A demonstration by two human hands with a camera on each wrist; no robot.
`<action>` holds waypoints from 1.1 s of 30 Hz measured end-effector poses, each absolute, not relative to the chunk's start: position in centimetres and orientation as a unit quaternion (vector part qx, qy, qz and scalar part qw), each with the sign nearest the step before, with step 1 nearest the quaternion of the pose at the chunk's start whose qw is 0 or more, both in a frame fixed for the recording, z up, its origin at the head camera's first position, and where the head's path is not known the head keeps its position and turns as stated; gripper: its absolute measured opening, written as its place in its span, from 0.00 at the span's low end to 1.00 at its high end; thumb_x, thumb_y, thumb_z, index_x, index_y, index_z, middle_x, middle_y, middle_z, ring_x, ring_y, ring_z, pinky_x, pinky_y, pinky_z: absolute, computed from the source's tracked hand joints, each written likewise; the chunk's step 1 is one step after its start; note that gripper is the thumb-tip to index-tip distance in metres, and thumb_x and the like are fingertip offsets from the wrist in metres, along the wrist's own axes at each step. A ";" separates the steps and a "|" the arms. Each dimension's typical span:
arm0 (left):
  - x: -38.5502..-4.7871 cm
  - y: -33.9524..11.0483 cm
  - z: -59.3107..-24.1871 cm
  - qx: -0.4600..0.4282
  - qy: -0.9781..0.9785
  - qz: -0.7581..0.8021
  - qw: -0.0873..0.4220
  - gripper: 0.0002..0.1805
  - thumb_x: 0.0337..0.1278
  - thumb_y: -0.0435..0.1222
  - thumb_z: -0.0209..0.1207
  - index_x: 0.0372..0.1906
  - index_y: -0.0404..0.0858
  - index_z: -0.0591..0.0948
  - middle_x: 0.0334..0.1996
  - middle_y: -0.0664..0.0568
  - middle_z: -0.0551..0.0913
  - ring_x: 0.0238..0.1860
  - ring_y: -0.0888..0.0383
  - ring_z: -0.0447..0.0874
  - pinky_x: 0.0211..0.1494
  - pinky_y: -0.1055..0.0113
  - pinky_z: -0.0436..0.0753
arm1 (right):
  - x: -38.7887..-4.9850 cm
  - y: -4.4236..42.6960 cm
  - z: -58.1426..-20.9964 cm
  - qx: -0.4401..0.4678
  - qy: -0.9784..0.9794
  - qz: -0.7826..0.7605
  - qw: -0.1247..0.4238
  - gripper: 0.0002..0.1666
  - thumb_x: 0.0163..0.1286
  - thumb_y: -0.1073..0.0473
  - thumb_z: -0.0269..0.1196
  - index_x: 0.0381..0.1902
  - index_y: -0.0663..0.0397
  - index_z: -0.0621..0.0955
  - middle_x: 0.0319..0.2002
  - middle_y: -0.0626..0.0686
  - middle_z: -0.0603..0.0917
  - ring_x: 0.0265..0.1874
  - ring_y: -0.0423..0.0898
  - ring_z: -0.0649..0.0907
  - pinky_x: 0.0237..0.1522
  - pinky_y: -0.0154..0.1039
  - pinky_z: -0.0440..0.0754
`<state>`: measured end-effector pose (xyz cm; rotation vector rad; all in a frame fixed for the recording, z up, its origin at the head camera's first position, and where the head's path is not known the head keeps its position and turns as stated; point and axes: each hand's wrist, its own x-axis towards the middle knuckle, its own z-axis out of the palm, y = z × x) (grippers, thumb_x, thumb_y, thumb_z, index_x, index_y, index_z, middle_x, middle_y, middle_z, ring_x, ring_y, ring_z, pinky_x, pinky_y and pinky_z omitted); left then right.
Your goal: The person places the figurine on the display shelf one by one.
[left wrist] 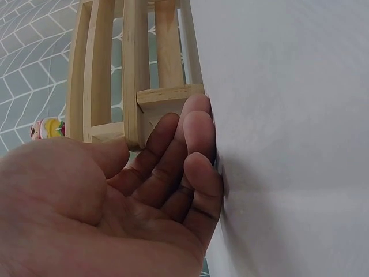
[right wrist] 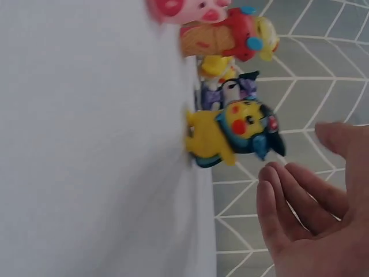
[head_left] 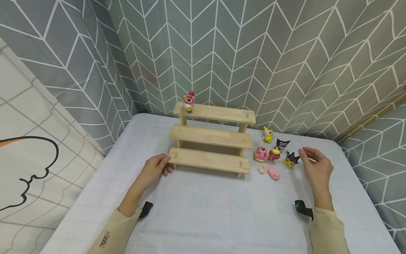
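I have the left hand [head_left: 154,168] gripping the wooden shelf [head_left: 210,137] at its near left end; my right hand [head_left: 318,170], thumb and fingers apart, is just right of the yellow figurine [head_left: 289,162].

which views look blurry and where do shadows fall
right wrist view: softly blurred, the pink figure at the top edge included, with a dim shadow on the white cloth; left wrist view: a soft shadow beside the fingers of the left hand; head view: shade under the wooden shelf, no strong glare
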<state>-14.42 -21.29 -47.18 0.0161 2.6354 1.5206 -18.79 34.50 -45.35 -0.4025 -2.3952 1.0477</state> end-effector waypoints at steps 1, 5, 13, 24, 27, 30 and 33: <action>-14.4 -21.3 -47.2 0.006 0.865 0.500 0.050 0.22 0.86 0.46 0.48 0.41 0.33 0.83 0.28 0.48 0.88 0.26 0.56 0.82 0.28 0.69 0.78 | -18.8 34.6 -45.5 -0.147 -0.880 0.385 0.236 0.24 0.74 0.42 0.68 0.58 0.51 0.87 0.47 0.45 0.90 0.39 0.14 0.76 0.46 0.15 0.76; -14.4 -21.2 -47.2 0.007 0.862 0.503 0.054 0.22 0.86 0.45 0.48 0.41 0.33 0.83 0.28 0.48 0.88 0.26 0.56 0.82 0.28 0.69 0.78 | -18.7 34.7 -45.9 -0.143 -0.881 0.404 0.201 0.30 0.71 0.39 0.70 0.62 0.50 0.85 0.47 0.42 0.90 0.41 0.17 0.77 0.49 0.17 0.77; -14.3 -21.4 -47.3 0.015 0.859 0.510 0.049 0.22 0.85 0.46 0.49 0.40 0.33 0.83 0.28 0.47 0.89 0.26 0.56 0.82 0.27 0.69 0.78 | -18.3 35.4 -46.4 -0.094 -0.905 0.401 0.108 0.39 0.70 0.38 0.71 0.70 0.54 0.79 0.60 0.60 0.86 0.40 0.17 0.75 0.43 0.14 0.74; -14.6 -21.7 -47.4 0.013 0.856 0.515 0.051 0.22 0.85 0.45 0.49 0.40 0.32 0.82 0.28 0.47 0.89 0.25 0.56 0.82 0.27 0.69 0.77 | -18.4 35.6 -47.1 -0.053 -0.923 0.377 0.060 0.38 0.71 0.43 0.72 0.69 0.60 0.78 0.62 0.68 0.82 0.55 0.55 0.86 0.39 0.14 0.71; -14.5 -21.7 -47.5 0.011 0.855 0.516 0.054 0.21 0.85 0.45 0.49 0.40 0.33 0.82 0.28 0.47 0.89 0.26 0.56 0.82 0.27 0.69 0.78 | -18.4 35.6 -47.4 -0.050 -0.924 0.373 0.064 0.36 0.71 0.44 0.72 0.67 0.60 0.79 0.62 0.68 0.82 0.45 0.35 0.84 0.40 0.12 0.71; -14.5 -21.6 -47.5 0.010 0.854 0.517 0.057 0.21 0.86 0.45 0.49 0.40 0.32 0.82 0.28 0.47 0.88 0.26 0.56 0.82 0.27 0.69 0.78 | -18.2 35.7 -47.5 -0.051 -0.925 0.371 0.066 0.34 0.71 0.45 0.72 0.66 0.60 0.80 0.62 0.68 0.83 0.41 0.22 0.76 0.40 0.11 0.71; -14.5 -21.5 -47.5 0.009 0.852 0.520 0.056 0.21 0.86 0.45 0.49 0.41 0.33 0.83 0.28 0.47 0.88 0.26 0.56 0.82 0.27 0.70 0.77 | -18.1 35.8 -47.5 -0.049 -0.927 0.366 0.067 0.34 0.71 0.45 0.72 0.65 0.61 0.80 0.61 0.68 0.83 0.40 0.19 0.74 0.40 0.12 0.73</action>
